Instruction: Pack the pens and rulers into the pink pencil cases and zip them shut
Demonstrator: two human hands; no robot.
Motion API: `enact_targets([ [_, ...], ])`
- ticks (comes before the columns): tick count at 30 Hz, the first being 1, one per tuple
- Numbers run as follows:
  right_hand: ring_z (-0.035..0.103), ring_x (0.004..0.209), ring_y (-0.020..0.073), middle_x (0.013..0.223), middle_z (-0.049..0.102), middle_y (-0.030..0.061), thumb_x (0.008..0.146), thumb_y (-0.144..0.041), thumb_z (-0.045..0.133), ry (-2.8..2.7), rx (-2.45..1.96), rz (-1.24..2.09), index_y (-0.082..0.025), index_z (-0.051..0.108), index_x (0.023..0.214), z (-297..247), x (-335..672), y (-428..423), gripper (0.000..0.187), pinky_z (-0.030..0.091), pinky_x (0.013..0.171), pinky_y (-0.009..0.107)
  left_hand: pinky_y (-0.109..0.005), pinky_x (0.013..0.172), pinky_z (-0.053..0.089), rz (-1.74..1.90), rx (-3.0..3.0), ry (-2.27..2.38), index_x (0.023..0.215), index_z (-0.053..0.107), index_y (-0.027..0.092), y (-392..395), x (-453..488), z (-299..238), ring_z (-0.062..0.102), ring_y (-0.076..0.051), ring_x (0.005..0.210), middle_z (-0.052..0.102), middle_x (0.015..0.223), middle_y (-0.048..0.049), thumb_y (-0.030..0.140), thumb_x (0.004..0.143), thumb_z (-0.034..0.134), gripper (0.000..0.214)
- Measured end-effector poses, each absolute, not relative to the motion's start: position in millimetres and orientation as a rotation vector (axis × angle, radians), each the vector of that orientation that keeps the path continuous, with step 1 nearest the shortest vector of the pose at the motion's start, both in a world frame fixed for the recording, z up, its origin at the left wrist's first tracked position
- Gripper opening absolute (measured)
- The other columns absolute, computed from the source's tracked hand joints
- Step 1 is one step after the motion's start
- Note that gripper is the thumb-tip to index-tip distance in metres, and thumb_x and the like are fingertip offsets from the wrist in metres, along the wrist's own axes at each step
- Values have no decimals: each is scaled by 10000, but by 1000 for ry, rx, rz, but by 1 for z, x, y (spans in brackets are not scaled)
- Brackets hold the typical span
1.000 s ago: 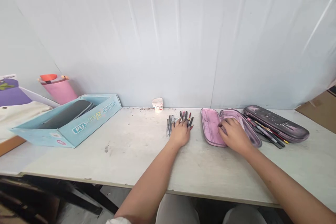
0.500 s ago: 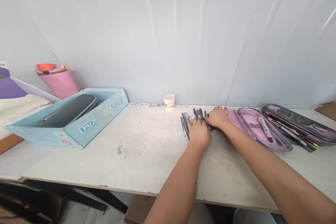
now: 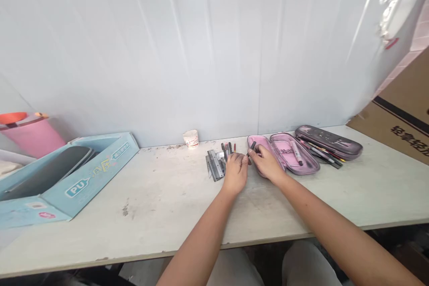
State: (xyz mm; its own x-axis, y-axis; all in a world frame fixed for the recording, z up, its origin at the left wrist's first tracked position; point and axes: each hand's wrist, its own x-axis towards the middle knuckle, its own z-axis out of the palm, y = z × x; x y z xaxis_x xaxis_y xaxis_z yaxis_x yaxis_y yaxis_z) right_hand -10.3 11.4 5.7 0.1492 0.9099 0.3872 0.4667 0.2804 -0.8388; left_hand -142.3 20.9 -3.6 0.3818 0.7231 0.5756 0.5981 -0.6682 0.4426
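Visibly, one pen (image 3: 252, 145) between two hands (image 3: 267, 164)

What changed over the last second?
Right hand moved left off the open pink case to the pens and now holds a dark pen beside the left hand. The case's white marker is in plain view. Left hand stayed by the pens; cup and blue box unmoved.

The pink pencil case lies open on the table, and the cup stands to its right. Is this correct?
Not quite: the head view shows the cup standing to the left of the pink pencil case, which does lie open on the table.
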Motion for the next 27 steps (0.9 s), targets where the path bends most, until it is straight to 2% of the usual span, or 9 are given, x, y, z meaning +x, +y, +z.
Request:
enact_targets([
  [3,550,724,155,756,588,4,813,-457,412,-1504,-1289,585,-207,458,774,6,8,-4,257,420,670,276,-300,906,398,1064,2451,1157,873,606,178,8,-125,0,512,-153,944,594,923,-52,324,936,272,370],
  [5,551,759,166,788,596,18,822,-449,409,-1538,-1311,510,-203,476,786,7,26,-12,257,423,696,287,-315,927,387,958,2485,1161,929,619,189,-2,-109,2,494,-167,1000,588,998,-55,342,926,302,352],
  [10,515,920,227,857,610,99,851,-428,398,-1590,-1601,-45,-173,533,771,3,87,-18,299,368,848,346,-399,951,356,747,2592,1189,1046,608,229,-16,-62,5,451,-221,1084,569,1083,-58,387,891,361,332],
  [14,482,1008,282,973,601,156,857,-450,393,-1553,-1935,-275,-139,583,832,-12,133,-15,365,357,843,387,-452,957,337,643,2735,1243,1076,588,186,-15,-25,1,447,-256,1090,563,1081,-97,420,862,389,374],
  [19,484,1008,295,1006,578,160,845,-473,412,-1493,-2089,-209,-130,593,947,-35,163,-8,401,367,810,398,-546,974,280,531,2884,1396,1054,591,98,-5,9,-10,436,-310,1098,545,1100,-173,431,853,371,446],
  [23,481,996,256,985,568,118,849,-403,421,-1574,-1915,-151,-175,599,998,-41,172,-5,325,357,844,373,-564,981,258,468,2904,1379,1037,614,155,0,23,-16,426,-312,1122,538,1126,-159,485,871,304,482],
  [27,451,1018,276,991,554,118,843,-368,417,-1615,-1897,-173,-203,624,974,-41,173,-8,295,369,812,375,-550,976,270,456,2884,1307,1054,615,205,0,26,-14,435,-298,1112,547,1115,-129,473,873,321,437],
])
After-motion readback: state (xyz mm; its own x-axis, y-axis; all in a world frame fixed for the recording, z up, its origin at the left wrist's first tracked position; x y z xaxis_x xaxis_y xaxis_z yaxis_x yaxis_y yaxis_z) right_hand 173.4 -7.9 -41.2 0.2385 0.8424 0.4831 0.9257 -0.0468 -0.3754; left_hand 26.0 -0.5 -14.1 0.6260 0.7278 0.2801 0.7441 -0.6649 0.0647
